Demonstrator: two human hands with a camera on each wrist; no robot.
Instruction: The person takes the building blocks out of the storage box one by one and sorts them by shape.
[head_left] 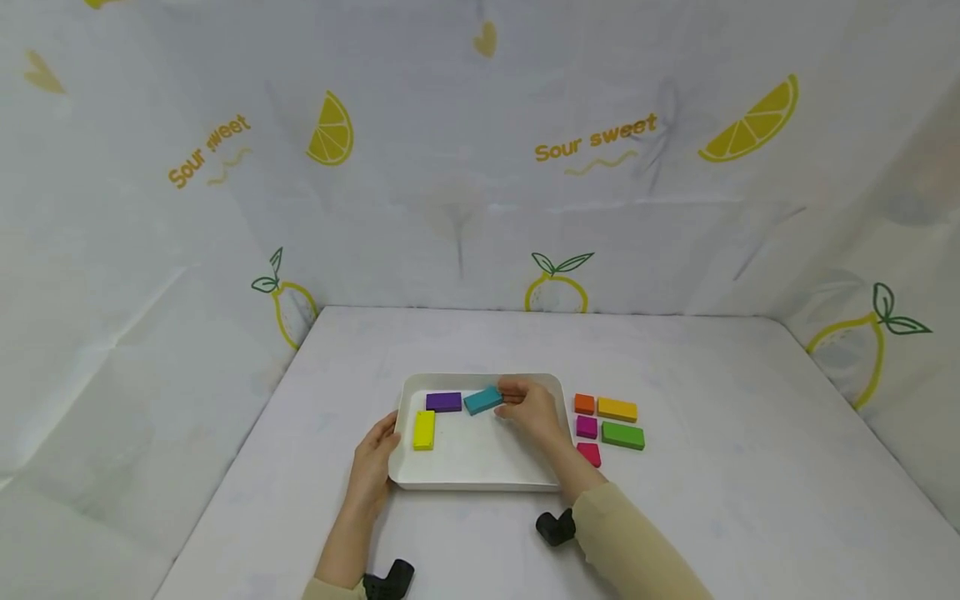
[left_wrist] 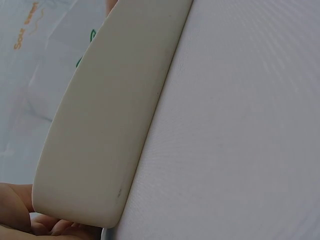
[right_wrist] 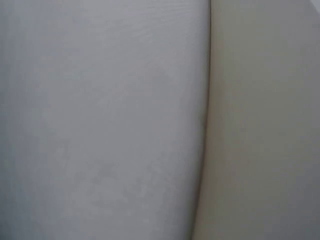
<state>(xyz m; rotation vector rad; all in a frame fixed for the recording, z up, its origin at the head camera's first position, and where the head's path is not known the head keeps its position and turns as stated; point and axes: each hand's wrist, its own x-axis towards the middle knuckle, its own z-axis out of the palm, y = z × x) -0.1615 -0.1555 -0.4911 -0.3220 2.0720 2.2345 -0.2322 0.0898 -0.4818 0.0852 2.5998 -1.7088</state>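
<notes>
A white rectangular tray (head_left: 487, 463) lies on the table. My left hand (head_left: 371, 462) grips its left side, thumb at the rim and fingers along the outer wall; the left wrist view shows this hand (left_wrist: 17, 212) at the tray's corner. Over the tray, my right hand (head_left: 534, 410) pinches the right end of a teal-blue block (head_left: 482, 401), which lies at a slant. Left of that block is a purple block (head_left: 444, 402), set lengthwise near the back wall. Below the purple one, a yellow block (head_left: 423, 430) points toward the front. The right wrist view shows no fingers.
Right of the tray, on the white table (head_left: 712, 467), lie an orange block (head_left: 584, 404), an amber block (head_left: 617, 409), a magenta block (head_left: 587, 427), a green block (head_left: 622, 435) and a red block (head_left: 589, 454). A lemon-printed cloth (head_left: 450, 167) hangs behind.
</notes>
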